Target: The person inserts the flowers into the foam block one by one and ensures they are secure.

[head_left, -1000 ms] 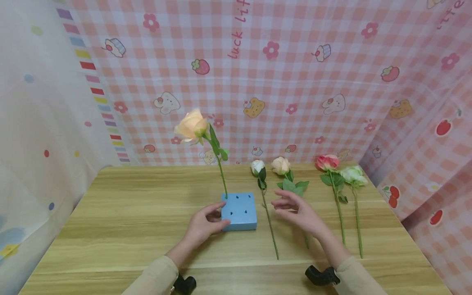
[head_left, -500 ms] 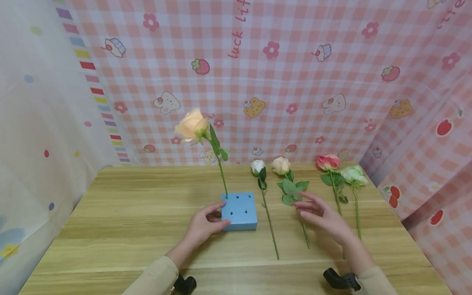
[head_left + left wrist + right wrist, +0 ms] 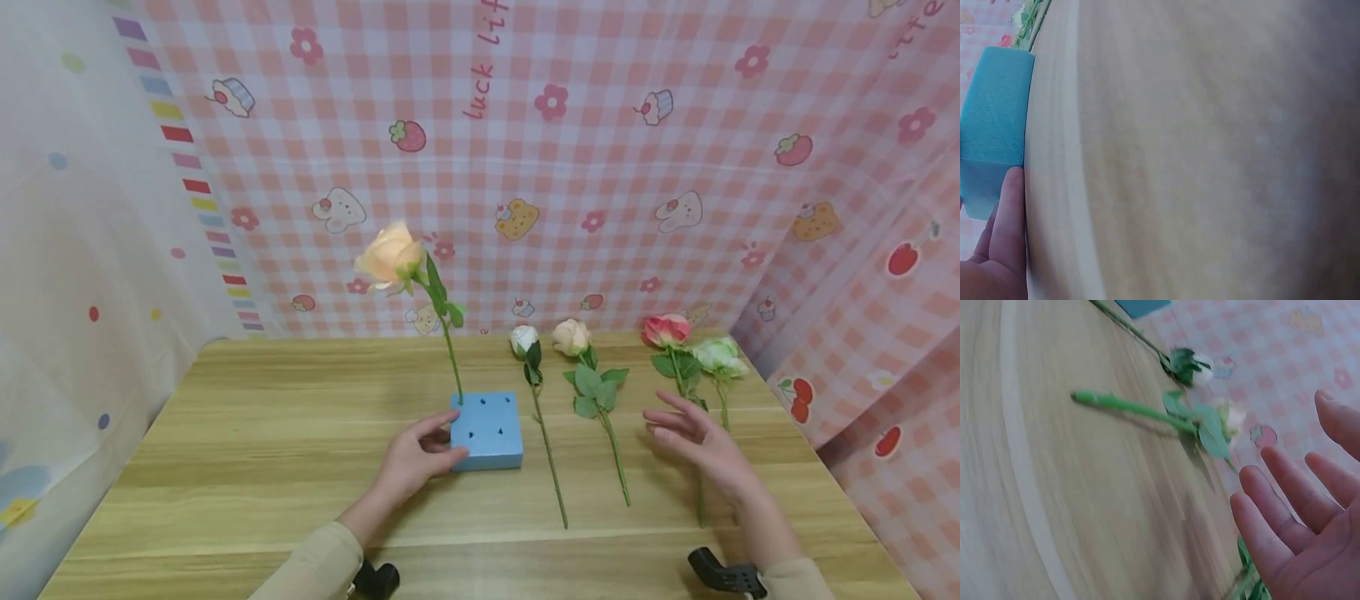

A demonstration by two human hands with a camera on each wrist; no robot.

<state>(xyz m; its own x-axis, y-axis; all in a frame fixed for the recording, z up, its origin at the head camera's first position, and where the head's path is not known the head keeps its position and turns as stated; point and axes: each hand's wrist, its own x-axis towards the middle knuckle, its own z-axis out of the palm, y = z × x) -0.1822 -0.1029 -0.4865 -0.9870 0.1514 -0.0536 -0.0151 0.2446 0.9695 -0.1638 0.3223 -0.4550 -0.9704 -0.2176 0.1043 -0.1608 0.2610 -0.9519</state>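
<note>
A blue foam block (image 3: 486,450) with several dark holes in its top sits on the table. One peach rose (image 3: 392,255) stands in its back left hole, stem leaning left. My left hand (image 3: 415,457) holds the block's left side, thumb near the front corner and index finger farther back; the left wrist view has a finger flat along the foam (image 3: 997,112). My right hand (image 3: 701,446) hovers over the stems at the right, fingers spread and nothing in them. Beneath it lie a pink-red rose (image 3: 667,330) and a pale green flower (image 3: 720,357), their stems partly hidden by the hand.
Between the block and my right hand lie a white rose (image 3: 524,341) and a second peach rose (image 3: 572,337), stems toward me. A pink checked cloth (image 3: 600,167) hangs behind the wooden table (image 3: 247,467), and a white dotted cloth (image 3: 90,250) hangs at the left.
My right hand has moved right, from beside the white rose, past the lying peach rose, to the pink-red rose's stem. My left hand and the block have stayed put.
</note>
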